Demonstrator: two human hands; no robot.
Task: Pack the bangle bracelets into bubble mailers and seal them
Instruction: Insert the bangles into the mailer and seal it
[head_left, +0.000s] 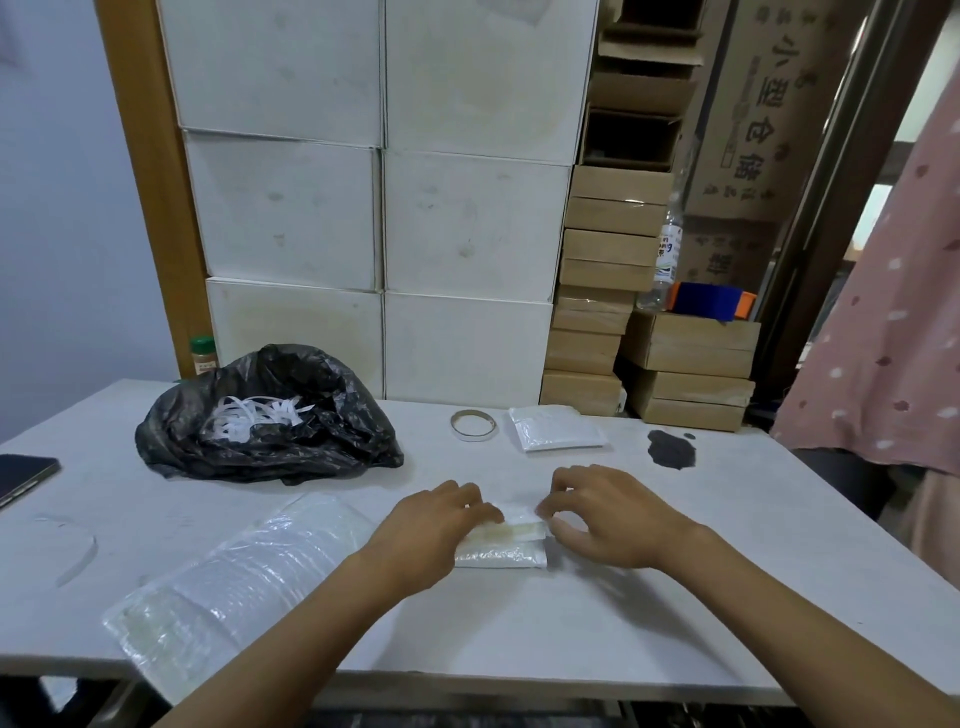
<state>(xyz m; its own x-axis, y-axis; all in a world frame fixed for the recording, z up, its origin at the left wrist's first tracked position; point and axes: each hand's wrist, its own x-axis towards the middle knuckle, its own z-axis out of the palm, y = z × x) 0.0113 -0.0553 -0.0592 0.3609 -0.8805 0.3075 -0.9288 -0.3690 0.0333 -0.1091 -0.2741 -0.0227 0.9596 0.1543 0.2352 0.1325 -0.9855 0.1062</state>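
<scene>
Spare mailers (234, 587); right hand (613, 519) pinches mailer (504, 552); bag (322, 452): strips (254, 415).

Soft even indoor light, faint shadows, wide-angle edge bending, slight blur

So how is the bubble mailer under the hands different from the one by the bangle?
The near mailer is being worked: left hand presses it, right hand pinches its edge; the far mailer lies untouched. The near mailer shows a yellowish strip across it; the far mailer shows none. Both are small, white, flat on the table.
</scene>
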